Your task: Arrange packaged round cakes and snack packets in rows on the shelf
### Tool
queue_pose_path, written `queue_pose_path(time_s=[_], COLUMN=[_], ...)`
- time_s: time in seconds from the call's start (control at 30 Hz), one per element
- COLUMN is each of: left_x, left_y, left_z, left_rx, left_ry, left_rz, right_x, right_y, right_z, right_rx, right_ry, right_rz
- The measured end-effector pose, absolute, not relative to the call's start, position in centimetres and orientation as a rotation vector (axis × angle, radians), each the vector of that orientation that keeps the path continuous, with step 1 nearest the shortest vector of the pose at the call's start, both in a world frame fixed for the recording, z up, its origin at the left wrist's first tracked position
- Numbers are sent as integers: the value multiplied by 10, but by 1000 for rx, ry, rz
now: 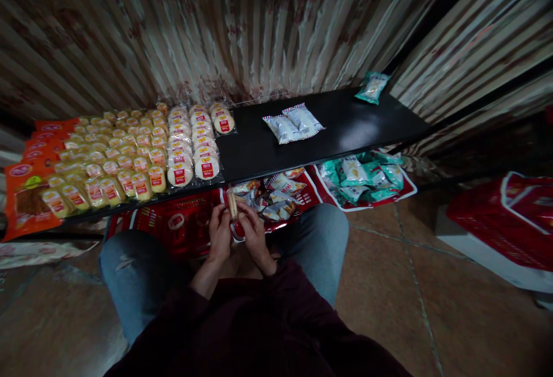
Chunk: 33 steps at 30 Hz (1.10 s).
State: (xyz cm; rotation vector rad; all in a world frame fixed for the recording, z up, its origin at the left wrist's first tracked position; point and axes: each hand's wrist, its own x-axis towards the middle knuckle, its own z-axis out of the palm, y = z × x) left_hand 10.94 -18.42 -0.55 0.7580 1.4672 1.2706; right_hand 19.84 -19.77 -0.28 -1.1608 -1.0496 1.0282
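Observation:
Both of my hands are together in front of the black shelf, between my knees. My left hand (220, 233) and my right hand (253, 232) grip a pack of rice crackers (233, 205) between their fingertips. It is turned edge-on, so its label is hidden. Similar round packs of rice crackers (206, 165) stand in rows on the shelf just beyond. Below my right hand's fingers, a red bag (311, 184) holds several small snack packets (279, 207).
The black shelf (254, 161) carries orange bags (23, 184), rows of yellow wrapped cakes (113, 190), white packets (294, 124) and a green packet (372, 87). More green packets (354, 171) fill another bag. A red bag (514, 227) sits at right; a curtain (259, 31) hangs behind.

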Motion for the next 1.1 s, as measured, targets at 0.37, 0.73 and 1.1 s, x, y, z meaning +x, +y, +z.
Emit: queue_pose_path(time_s=[0.37,0.73,1.1], left_x=[121,133,133], left_y=[-179,-168,-156], left_z=[19,44,58], left_rx=[612,168,-122], left_ry=[1210,929,799], left_rz=[1369,1373,1370], right_x=[205,214,221], right_y=[-196,-186,-175], right_z=[19,32,33], right_rx=[-1141,-1272,-1310], right_ry=[-1253,-1483,-1490], right_rz=[755,506,395])
